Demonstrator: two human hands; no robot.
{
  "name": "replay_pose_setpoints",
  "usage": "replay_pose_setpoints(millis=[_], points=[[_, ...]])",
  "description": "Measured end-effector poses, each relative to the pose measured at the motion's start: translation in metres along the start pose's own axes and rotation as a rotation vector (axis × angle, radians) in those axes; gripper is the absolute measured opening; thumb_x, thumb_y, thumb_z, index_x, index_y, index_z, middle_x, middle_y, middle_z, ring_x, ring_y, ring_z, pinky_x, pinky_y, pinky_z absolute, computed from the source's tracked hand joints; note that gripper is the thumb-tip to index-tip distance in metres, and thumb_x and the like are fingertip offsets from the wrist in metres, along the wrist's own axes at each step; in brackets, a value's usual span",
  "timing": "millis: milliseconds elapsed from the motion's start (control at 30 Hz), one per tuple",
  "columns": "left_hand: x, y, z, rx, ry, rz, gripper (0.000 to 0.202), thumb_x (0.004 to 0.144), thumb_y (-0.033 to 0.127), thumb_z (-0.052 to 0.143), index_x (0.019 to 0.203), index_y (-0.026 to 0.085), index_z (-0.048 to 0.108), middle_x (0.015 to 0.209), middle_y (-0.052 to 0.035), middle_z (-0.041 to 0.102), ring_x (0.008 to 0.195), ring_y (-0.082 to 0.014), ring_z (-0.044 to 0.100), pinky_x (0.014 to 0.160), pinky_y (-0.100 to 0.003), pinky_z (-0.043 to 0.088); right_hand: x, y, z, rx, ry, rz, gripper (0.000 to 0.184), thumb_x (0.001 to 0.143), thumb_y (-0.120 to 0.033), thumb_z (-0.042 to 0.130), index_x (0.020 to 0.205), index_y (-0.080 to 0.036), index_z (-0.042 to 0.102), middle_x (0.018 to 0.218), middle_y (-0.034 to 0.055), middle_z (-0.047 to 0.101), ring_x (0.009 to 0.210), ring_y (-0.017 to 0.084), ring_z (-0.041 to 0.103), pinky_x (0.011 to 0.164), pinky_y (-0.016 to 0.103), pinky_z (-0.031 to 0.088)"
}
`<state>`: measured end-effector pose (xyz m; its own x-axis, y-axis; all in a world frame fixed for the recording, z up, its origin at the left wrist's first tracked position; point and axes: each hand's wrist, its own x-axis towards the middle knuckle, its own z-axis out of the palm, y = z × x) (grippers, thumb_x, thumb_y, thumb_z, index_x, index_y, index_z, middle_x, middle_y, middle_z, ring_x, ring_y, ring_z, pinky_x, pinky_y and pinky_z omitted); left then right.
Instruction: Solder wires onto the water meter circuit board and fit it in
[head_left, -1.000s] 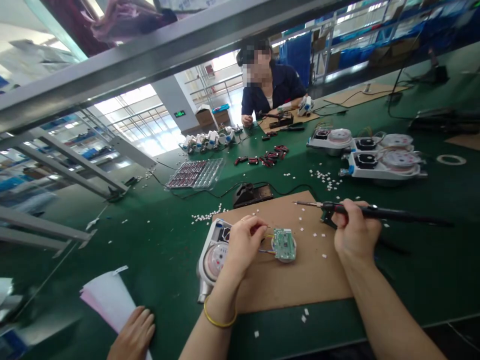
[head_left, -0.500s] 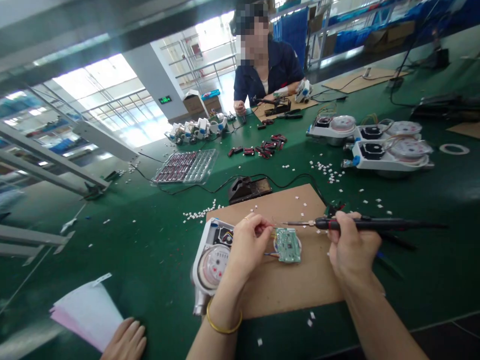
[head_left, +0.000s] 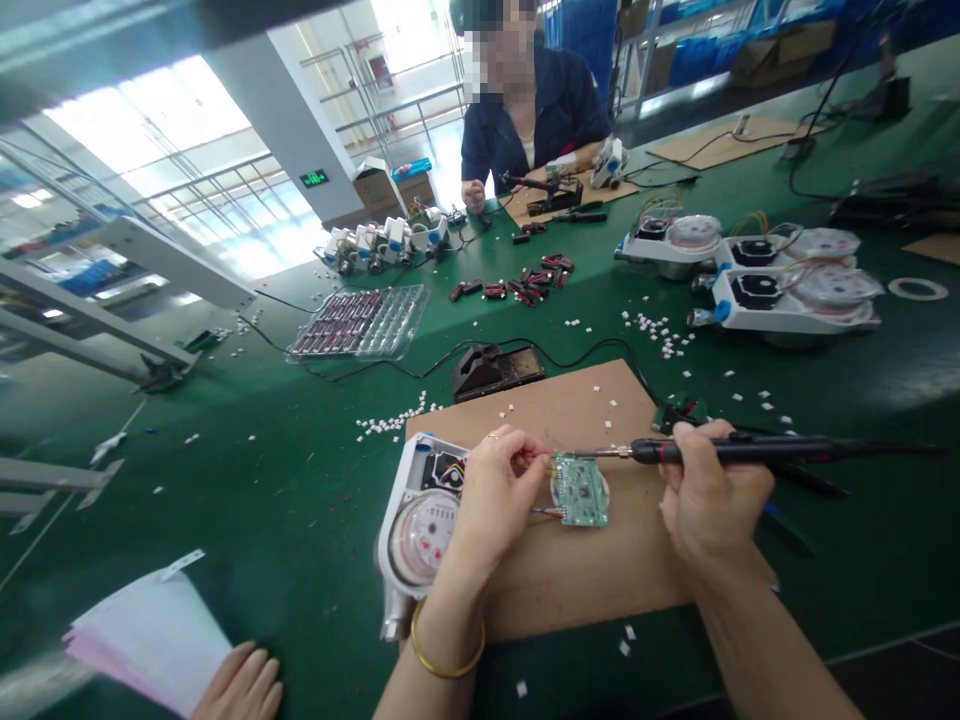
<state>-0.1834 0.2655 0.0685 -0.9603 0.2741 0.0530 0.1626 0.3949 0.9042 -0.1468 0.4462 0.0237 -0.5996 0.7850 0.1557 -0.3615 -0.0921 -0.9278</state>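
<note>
My left hand (head_left: 499, 495) is closed in a pinch on thin wires at the left edge of a small green circuit board (head_left: 583, 491). The board lies on a brown cardboard mat (head_left: 570, 570). Just left of my hand sits a white water meter (head_left: 420, 525) with a round dial. My right hand (head_left: 709, 490) grips a black soldering iron (head_left: 750, 450) held level, its metal tip touching the board's top edge.
A black iron stand (head_left: 495, 370) sits behind the mat. Several white meters (head_left: 787, 290), a clear parts tray (head_left: 360, 322), red-black parts (head_left: 525, 290) and white bits lie on the green table. Another person's hand (head_left: 240, 685) rests on papers (head_left: 150, 640). A co-worker (head_left: 529, 110) sits opposite.
My right hand has brought the soldering iron down and left, from above the mat to the board's top edge. My left hand keeps its pinch on the wires.
</note>
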Motion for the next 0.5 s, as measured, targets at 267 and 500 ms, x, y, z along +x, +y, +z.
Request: replay_pose_setpoints(millis=[267,500], points=[[-0.0004,0.002,0.0013,-0.165,-0.008,-0.064,0.01,0.066,0.023,0.079,0.068,0.026,0.07,0.073,-0.0037,0.056,0.071,-0.0182,0.043,0.065,-0.022,0.044,-0.0002,0.0033,-0.0017,-0.05,-0.019,-0.03,0.041,0.082,-0.028,0.068,0.061,-0.012,0.036,0.052,-0.0021,0.034,0.044,0.006,0.034,0.045,0.022,0.029],[-0.0004,0.001,0.0011,-0.012,-0.001,-0.016,0.006,0.071,0.023,0.075,0.07,0.024,0.07,0.074,-0.0041,0.056,0.071,-0.0161,0.045,0.067,-0.021,0.043,0.0005,0.0036,-0.0008,-0.027,0.002,-0.014,0.04,0.08,-0.027,0.069,0.06,-0.011,0.038,0.053,-0.0021,0.034,0.045,0.005,0.034,0.045,0.02,0.029]])
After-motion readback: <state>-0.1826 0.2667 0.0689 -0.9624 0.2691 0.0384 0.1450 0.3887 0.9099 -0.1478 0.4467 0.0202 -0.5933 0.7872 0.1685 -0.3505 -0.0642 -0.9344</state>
